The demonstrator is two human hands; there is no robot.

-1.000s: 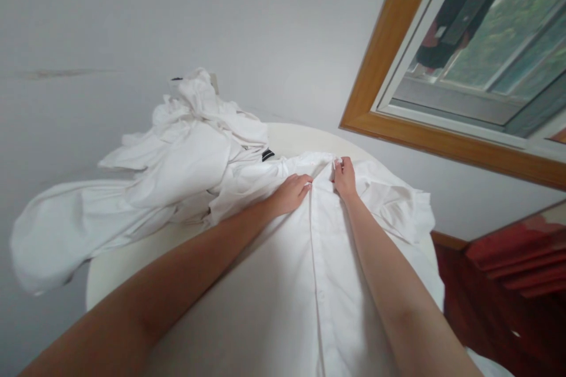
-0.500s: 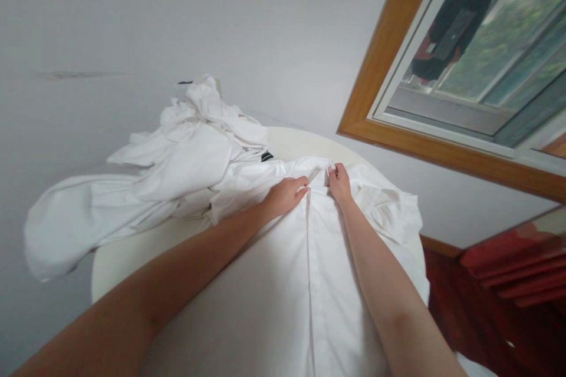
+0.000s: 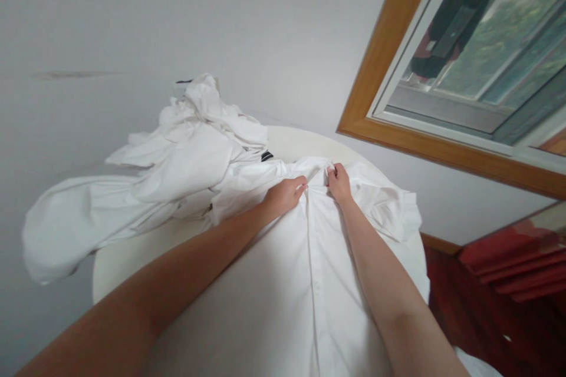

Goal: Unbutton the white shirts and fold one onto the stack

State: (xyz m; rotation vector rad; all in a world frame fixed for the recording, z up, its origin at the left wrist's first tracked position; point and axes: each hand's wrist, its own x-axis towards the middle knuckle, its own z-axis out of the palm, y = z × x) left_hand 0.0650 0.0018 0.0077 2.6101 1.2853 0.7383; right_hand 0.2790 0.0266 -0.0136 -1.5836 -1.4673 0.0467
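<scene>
One white button-front shirt (image 3: 265, 294) lies spread across the round surface (image 3: 305, 140). Left hand (image 3: 286, 194): fingers pinch front placket. Right hand (image 3: 339, 182): fingers pinch cloth near neck. Probably best: light grip, front edges level, cloth smoothed flat.

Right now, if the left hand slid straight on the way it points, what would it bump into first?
The left hand would probably meet raised folds of the white shirt first, then the right hand just beyond; depth is hard to judge.
</scene>
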